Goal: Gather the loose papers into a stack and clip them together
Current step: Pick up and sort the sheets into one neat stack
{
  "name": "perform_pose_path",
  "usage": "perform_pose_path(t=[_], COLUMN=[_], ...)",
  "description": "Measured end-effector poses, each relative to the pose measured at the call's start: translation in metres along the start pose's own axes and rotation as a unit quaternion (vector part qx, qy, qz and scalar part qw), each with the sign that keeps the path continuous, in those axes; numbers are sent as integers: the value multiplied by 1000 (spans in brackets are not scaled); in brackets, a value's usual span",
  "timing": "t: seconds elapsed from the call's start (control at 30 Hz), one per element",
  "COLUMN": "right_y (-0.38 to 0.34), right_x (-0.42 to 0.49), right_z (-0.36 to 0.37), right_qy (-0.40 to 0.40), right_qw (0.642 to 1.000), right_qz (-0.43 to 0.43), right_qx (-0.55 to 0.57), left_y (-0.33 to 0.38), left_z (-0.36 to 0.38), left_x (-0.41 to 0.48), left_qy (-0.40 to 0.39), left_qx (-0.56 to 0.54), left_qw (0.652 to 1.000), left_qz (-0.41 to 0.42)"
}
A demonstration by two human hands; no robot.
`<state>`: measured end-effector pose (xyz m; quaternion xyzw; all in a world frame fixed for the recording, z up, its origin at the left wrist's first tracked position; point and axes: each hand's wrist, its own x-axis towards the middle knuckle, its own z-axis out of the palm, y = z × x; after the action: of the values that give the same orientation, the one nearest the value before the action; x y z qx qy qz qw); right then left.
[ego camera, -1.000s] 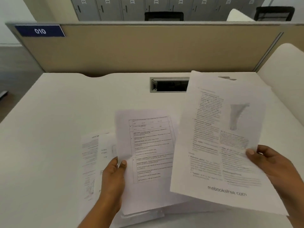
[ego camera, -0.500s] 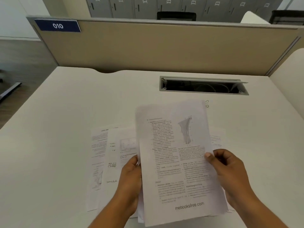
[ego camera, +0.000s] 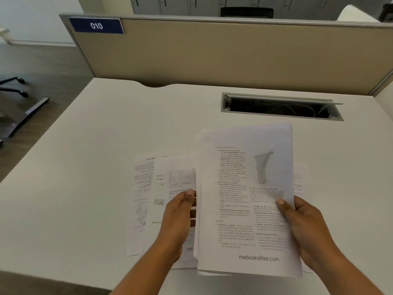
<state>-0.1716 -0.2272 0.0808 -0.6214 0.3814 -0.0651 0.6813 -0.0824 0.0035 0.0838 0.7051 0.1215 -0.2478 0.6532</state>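
Note:
A stack of printed papers (ego camera: pixel 240 188) is lifted above the white desk, its top sheet showing text, a grey figure and "mebooksfree.com". My right hand (ego camera: pixel 306 226) grips the stack's right edge, thumb on top. My left hand (ego camera: pixel 180 218) holds the left edge, with its fingers behind the sheets. Loose sheets (ego camera: pixel 157 188) lie flat on the desk to the left, partly under my left hand. Another loose sheet (ego camera: pixel 301 177) peeks out on the right behind the stack. No clip is visible now.
The white desk (ego camera: pixel 85 167) has an open cable slot (ego camera: pixel 280 107) behind the papers. A beige partition (ego camera: pixel 212 52) with a blue "010" label (ego camera: pixel 96 25) closes the far side. A chair base (ego camera: pixel 14 86) stands on the floor at left.
My right hand brought its sheet leftward onto the sheet in my left hand, and both hands now hold them as one stack. The camera view has shifted left.

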Motion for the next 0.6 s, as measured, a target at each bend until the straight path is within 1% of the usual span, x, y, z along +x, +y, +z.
perform_pose_path(t=[0.03, 0.07, 0.1, 0.17, 0.23, 0.3, 0.43, 0.47, 0.5, 0.53, 0.6], right_y=[2, 5, 7, 11, 14, 17, 20, 22, 23, 25, 26], right_x=[1, 2, 3, 5, 5, 5, 2, 2, 2, 3, 4], right_z=[-1, -3, -6, -10, -15, -20, -22, -21, -21, -21, -21], right_qy=[7, 14, 23, 33, 37, 35, 32, 31, 33, 34, 36], right_qw=[1000, 1000, 1000, 999, 999, 999, 999, 999, 999, 999, 999], right_qz=[0, -2, -3, -4, -5, -8, -9, -7, -5, -2, 2], right_qx=[8, 13, 19, 25, 29, 35, 29, 26, 20, 15, 7], left_y=[-7, -15, -24, -41, -54, -58, -57, -57, -57, -55, -52], left_z=[-6, -14, -22, -42, -58, -67, -63, -60, -58, -57, -57], left_x=[6, 12, 18, 26, 30, 29, 26, 27, 27, 28, 30], left_qy=[22, 56, 94, 167, 211, 214, 181, 177, 175, 172, 167], left_qx=[39, 100, 170, 292, 390, 466, 583, 589, 577, 550, 466], left_qw=[999, 993, 980, 940, 896, 859, 792, 788, 797, 816, 866], left_qz=[16, 36, 49, 53, 39, 14, -28, -34, -41, -48, -66])
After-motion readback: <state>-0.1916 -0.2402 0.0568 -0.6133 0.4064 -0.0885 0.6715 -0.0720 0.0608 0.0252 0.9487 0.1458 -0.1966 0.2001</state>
